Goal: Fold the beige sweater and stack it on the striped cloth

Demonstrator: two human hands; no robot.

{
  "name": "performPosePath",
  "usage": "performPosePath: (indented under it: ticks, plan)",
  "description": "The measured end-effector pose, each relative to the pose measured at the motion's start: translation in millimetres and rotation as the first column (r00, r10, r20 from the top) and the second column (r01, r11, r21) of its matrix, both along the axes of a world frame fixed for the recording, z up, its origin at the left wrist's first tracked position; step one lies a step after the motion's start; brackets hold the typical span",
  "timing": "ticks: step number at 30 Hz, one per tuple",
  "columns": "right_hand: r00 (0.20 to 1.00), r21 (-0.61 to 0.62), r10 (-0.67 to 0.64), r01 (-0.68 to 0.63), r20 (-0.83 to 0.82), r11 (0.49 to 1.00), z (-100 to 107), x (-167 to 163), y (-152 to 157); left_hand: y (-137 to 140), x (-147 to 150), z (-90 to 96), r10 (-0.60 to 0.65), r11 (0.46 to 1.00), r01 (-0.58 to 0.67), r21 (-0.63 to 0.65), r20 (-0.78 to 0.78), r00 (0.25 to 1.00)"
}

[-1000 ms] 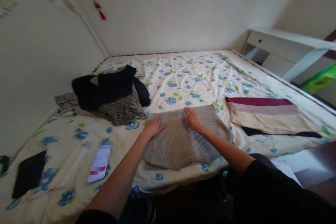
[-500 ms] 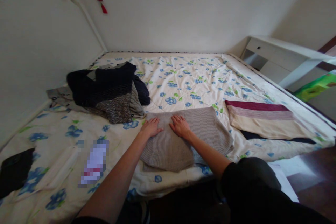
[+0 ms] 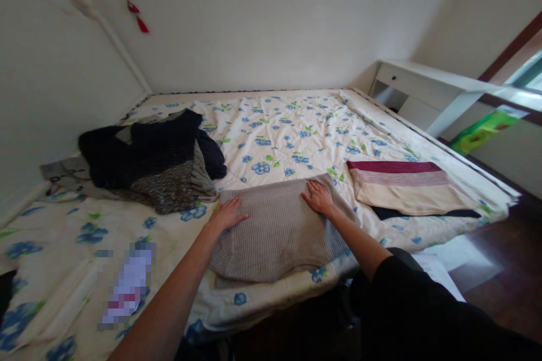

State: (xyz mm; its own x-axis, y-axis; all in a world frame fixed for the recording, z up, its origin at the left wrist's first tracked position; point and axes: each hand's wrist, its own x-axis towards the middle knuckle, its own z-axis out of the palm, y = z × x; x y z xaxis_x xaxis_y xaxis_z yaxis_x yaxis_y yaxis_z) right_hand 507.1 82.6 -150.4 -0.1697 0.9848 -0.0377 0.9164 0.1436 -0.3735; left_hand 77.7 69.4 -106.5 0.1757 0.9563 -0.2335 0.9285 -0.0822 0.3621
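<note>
A grey ribbed knit sweater [image 3: 275, 231] lies folded on the near side of the bed, its lower edge close to the mattress edge. My left hand [image 3: 226, 214] rests flat on its upper left corner, fingers spread. On the upper right part lies my right hand [image 3: 319, 198], palm down with fingers apart. Neither hand grips the cloth. To the right is a folded striped knit garment [image 3: 410, 189] in maroon, pink and cream, with a dark garment [image 3: 423, 214] partly showing beneath it.
A heap of dark and grey clothes [image 3: 156, 152] lies on the left of the bed. The floral bedsheet [image 3: 271, 141] runs back to the wall. A blurred-out item [image 3: 129, 287] lies at front left. A white desk [image 3: 423, 87] stands beyond the bed's right edge.
My right hand has slid right across the sweater to its upper right part. My left hand stays on the left corner. The camera view has turned slightly to the right.
</note>
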Motion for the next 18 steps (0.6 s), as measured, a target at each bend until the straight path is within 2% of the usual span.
performPosePath:
  ticks: [5,9,14,18]
  plan:
    - [0.996,0.020,-0.093,0.093,-0.003,0.995,-13.9,37.9,10.2,0.8,0.9,1.2,0.011,1.000,-0.011,-0.007,-0.002,1.000]
    - [0.980,-0.035,-0.186,0.184,-0.065,0.982,-22.4,52.4,14.8,0.8,0.8,1.0,0.014,1.000,-0.015,-0.020,-0.005,1.000]
    - [0.958,-0.155,-0.260,0.240,-0.120,0.958,-20.8,65.8,20.7,-0.1,1.5,1.8,-0.015,0.999,0.011,-0.048,-0.073,0.997]
    - [0.940,-0.154,-0.272,0.243,-0.206,0.958,-13.0,76.0,27.2,-0.7,1.4,2.6,-0.028,0.999,0.025,-0.044,-0.078,0.997]
